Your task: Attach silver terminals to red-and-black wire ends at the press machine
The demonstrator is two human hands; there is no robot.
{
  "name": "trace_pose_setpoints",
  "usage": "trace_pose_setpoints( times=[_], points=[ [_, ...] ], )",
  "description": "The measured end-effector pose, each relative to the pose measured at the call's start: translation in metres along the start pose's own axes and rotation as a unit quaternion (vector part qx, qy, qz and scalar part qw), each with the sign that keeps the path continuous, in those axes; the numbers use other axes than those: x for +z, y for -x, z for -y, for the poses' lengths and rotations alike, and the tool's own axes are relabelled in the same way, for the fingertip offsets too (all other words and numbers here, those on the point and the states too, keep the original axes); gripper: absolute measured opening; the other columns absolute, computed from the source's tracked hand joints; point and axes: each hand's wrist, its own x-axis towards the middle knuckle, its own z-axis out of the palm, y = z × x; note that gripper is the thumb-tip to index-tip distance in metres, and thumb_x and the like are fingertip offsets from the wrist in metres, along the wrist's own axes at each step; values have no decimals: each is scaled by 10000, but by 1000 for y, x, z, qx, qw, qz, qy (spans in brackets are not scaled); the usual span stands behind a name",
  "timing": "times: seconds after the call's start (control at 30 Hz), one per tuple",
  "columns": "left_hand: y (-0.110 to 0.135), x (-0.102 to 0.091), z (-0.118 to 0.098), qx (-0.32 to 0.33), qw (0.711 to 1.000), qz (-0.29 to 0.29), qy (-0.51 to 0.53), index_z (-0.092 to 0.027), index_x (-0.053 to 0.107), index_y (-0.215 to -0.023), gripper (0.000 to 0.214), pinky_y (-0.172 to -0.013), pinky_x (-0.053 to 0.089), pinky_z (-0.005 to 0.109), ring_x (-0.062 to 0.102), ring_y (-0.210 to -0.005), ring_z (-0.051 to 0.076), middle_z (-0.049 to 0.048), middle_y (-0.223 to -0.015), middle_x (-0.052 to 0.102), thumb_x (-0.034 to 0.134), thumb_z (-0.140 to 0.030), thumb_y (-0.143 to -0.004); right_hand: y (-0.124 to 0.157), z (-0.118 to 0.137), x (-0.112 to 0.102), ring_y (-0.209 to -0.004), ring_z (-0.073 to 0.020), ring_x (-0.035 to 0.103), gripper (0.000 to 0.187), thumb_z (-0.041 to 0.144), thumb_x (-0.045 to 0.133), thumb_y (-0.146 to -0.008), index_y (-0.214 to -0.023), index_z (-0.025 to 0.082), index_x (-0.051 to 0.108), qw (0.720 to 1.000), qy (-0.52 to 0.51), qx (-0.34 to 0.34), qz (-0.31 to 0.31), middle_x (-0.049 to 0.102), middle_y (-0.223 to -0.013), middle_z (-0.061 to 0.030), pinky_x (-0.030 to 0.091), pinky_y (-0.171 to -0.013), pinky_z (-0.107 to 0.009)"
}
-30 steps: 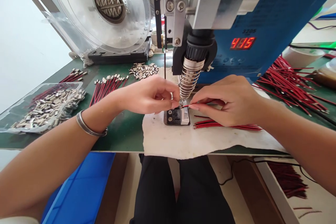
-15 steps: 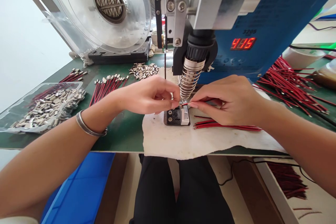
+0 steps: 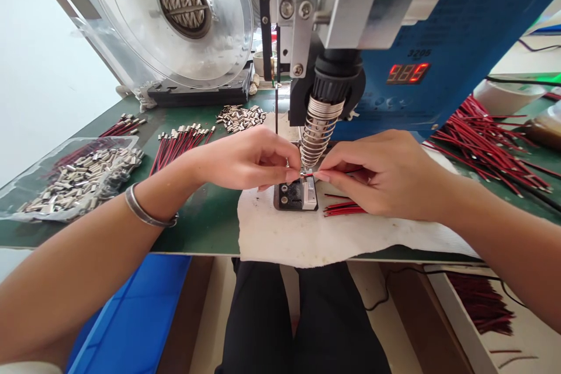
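My left hand (image 3: 248, 158) is pinched shut just left of the machine's spring-wrapped nozzle (image 3: 318, 130); what it pinches is too small to make out. My right hand (image 3: 379, 172) pinches a thin red and black wire (image 3: 309, 175), its tip held at the nozzle's base. Both sets of fingertips meet above a small black and white fixture block (image 3: 296, 195) that sits on a white cloth (image 3: 307, 236). A few more red wires (image 3: 342, 208) lie on the cloth under my right hand.
A blue machine (image 3: 438, 29) with a red digit display (image 3: 407, 73) stands behind. A clear reel (image 3: 175, 11) is at the back left. A plastic tray of metal terminals (image 3: 74, 178), finished wires (image 3: 177, 140), loose terminals (image 3: 240, 117) and a pile of red wires (image 3: 486, 140) lie on the green bench.
The hands stay almost still at the nozzle. The right hand has lowered slightly, covering more of the wires on the cloth. The display digits have changed.
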Motion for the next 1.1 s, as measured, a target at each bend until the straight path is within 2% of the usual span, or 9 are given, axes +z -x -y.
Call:
trace_pose_setpoints(
  times=[0.17, 0.43, 0.6, 0.93, 1.1],
  points=[
    [0, 0, 0, -12, 1000, 3, 15, -193, 697, -810, 150, -495, 467, 198, 616, -489, 122, -27, -554, 635, 664, -115, -934, 0, 1, 0, -503, -141, 519, 170, 190, 643, -1059, -905, 225, 704, 1000, 5, -10, -8, 684, -655, 31, 365, -557, -318],
    [0, 1, 1, -8, 1000, 2, 18, -185, 689, -826, 139, -496, 472, 189, 613, -496, 113, -30, -572, 633, 654, -87, -918, 0, 2, 0, -692, -193, 696, 194, 208, 650, -1089, -917, 244, 732, 999, 0, -27, -19, 795, -826, -19, 471, -643, -330],
    [1, 1, 2, -14, 1000, -1, 24, -176, 710, -852, 125, -481, 460, 187, 620, -494, 118, -30, -568, 632, 658, -78, -909, 1, 0, 1, -689, -177, 706, 181, 152, 647, -1071, -940, 226, 748, 998, 10, -53, -31, 805, -825, -12, 486, -640, -304],
    [2, 3, 2, -38, 999, 1, 23, -162, 718, -896, 93, -484, 431, 203, 563, -492, 116, -29, -568, 583, 641, -131, -939, 2, -1, 3, -673, -178, 727, 182, 155, 661, -1066, -926, 214, 761, 997, 33, -57, -37, 827, -829, -14, 503, -631, -290],
    [2, 1, 3, -26, 999, 0, 18, -168, 710, -882, 110, -471, 437, 191, 599, -501, 127, -15, -575, 601, 645, -144, -967, 2, -2, 2, -662, -169, 715, 206, 175, 639, -1087, -923, 208, 761, 997, 37, -62, -36, 821, -812, -12, 483, -614, -292]
  ],
)
